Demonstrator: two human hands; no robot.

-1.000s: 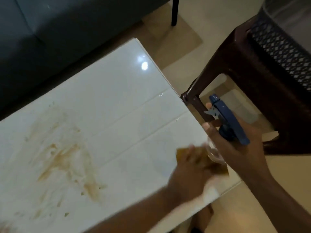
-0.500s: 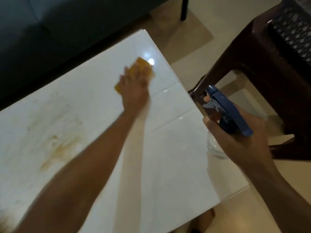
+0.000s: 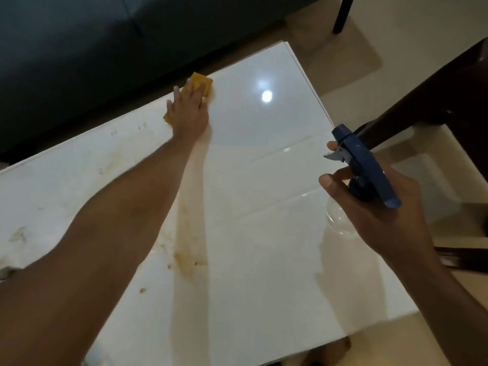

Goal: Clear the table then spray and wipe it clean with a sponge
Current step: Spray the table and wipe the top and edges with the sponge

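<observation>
Step in hand: wiping the bench (image 3: 264, 260) with the sponge (image 3: 202, 81); nothing is left to clear off the part in view.
Left grip (image 3: 188, 112): fingers straight and spread, palm flat on top of the sponge, pressing it to the bench at the far edge.
Left arm pose: stretched long, forearm crossing low above the bench.
Sponge: yellow, under the left grip, corners showing past the fingertips and by the heel of the palm.
Stains (image 3: 184, 257): brown smears nearer the body than the left grip, beside and under the forearm.
Method, as judged: keep the palm flat with even pressure; draw overlapping strokes back across the stains.
Right grip (image 3: 380, 207): curled round the spray bottle (image 3: 365, 167), forefinger by the trigger.
Right arm pose: raised off the bench at its right edge, nozzle facing the left grip.
</observation>
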